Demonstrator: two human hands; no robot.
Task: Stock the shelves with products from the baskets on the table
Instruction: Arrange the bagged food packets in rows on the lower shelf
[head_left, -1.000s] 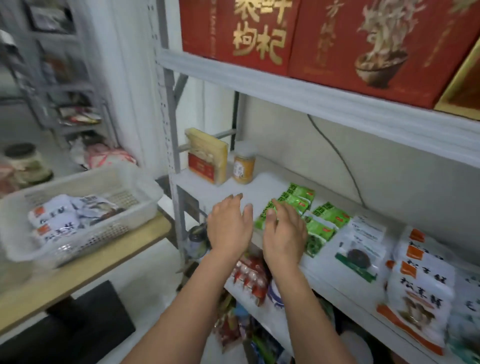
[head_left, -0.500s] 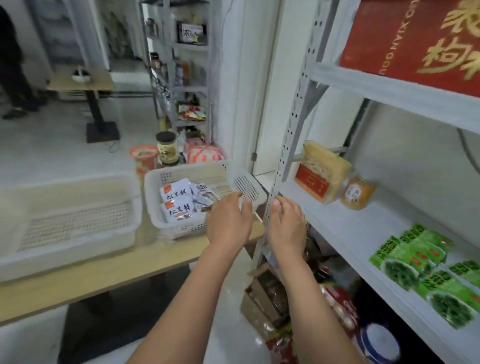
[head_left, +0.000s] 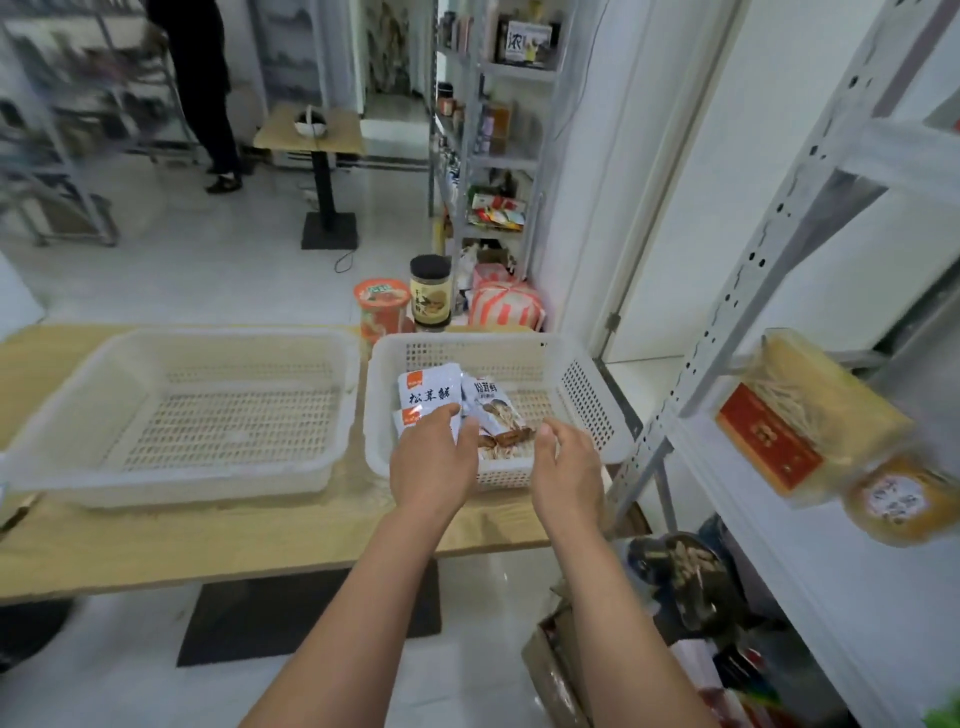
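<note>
Counter (head_left: 260, 545): left basket (head_left: 156, 488), right basket (head_left: 592, 410).
Left grip (head_left: 434, 457): fingers spread, touching white packets (head_left: 428, 395) in right basket.
Right grip (head_left: 566, 457): relaxed, holding nothing.

Most of lower white packet (head_left: 408, 417) in right basket (head_left: 605, 410) hidden under left hand (head_left: 434, 460); grip unclear. Upper left: person (head_left: 200, 78) cut by top edge. Right side: orange jar (head_left: 901, 501) label blurred. Lower right: clutter (head_left: 685, 577) under shelf (head_left: 753, 499) blurred, unidentifiable. Upper centre: far shelf goods (head_left: 496, 213) too small.
</note>
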